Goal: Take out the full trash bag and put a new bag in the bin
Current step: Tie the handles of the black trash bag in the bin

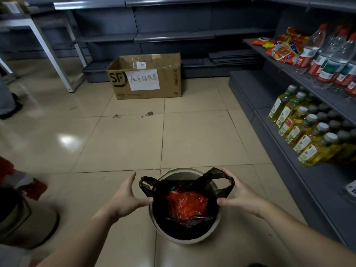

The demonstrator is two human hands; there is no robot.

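A round pale bin [174, 238] stands on the tiled floor at the bottom centre. A black trash bag [200, 185] lines it, and crumpled red plastic [185, 206] lies inside. The bag's two handle loops stick up at the left and right of the rim. My left hand [127, 197] is beside the left loop, fingers spread, thumb tip touching the bag's edge. My right hand [238, 193] is against the right loop, fingers spread around it, thumb at the bag's edge. Neither hand is closed on the bag.
A cardboard box [148, 78] with a handwritten paper label sits on the floor ahead. Grey shelves on the right hold oil bottles [306, 132], water bottles [331, 58] and snack packs [279, 48]. A white table leg [52, 56] stands far left. A blurred dark object [21, 218] lies at the lower left.
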